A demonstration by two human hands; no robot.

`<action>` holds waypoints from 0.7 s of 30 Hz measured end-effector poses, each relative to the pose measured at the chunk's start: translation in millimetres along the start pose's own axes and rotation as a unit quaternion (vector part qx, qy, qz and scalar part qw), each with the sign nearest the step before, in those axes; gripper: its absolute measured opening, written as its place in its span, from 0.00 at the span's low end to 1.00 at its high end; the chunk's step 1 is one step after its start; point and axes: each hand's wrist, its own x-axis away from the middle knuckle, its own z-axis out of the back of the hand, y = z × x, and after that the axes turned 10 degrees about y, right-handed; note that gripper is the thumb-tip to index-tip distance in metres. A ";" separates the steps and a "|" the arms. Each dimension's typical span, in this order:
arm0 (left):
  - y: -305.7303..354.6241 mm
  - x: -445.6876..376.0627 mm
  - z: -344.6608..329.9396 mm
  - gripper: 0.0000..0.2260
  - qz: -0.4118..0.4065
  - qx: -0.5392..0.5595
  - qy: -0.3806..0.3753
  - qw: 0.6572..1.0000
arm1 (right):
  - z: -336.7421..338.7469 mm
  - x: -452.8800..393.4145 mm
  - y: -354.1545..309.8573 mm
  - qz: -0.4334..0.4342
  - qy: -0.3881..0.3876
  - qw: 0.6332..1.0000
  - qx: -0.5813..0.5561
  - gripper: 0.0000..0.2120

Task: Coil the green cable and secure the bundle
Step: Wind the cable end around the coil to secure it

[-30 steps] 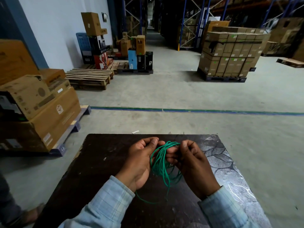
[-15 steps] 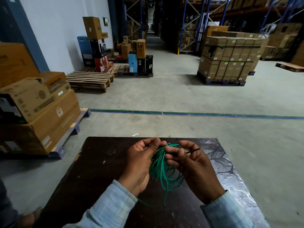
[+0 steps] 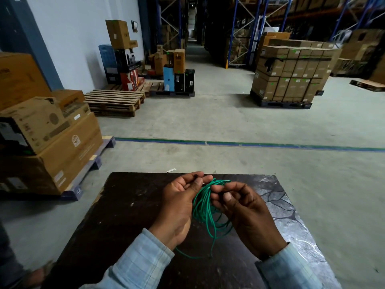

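Observation:
A thin green cable (image 3: pixel 205 209) hangs in several loose loops between my two hands, above a dark table (image 3: pixel 125 217). One free end trails down toward my left sleeve. My left hand (image 3: pixel 179 203) pinches the top of the coil with thumb and fingers, and a small dark piece shows at its fingertips. My right hand (image 3: pixel 243 211) grips the top of the coil from the right, its thumb pressed on the strands. The part of the bundle inside the fingers is hidden.
The table's right side has a shiny grey patterned patch (image 3: pixel 291 213). Stacked cardboard boxes on a pallet (image 3: pixel 48 147) stand to the left. An empty wooden pallet (image 3: pixel 114 102) and a wrapped box stack (image 3: pixel 291 74) sit farther off on the concrete floor. A person's foot (image 3: pixel 35 278) shows bottom left.
The thin dark strip that stuck out to the right from my right fingers half a second ago no longer shows there. Both hands stay on the top of the coil.

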 end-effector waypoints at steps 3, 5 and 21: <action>0.0 0.8 -1.7 0.07 -0.002 -0.007 0.013 1.000 | -0.4 0.5 0.4 0.002 -0.010 1.000 0.022 0.17; -0.3 1.9 -2.6 0.07 -0.004 -0.012 0.020 1.000 | -1.2 1.0 -0.1 -0.005 -0.003 1.000 0.027 0.21; 3.0 10.2 -8.2 0.09 0.017 -0.051 0.049 0.997 | -8.4 1.8 -10.4 -0.037 0.030 0.996 0.075 0.14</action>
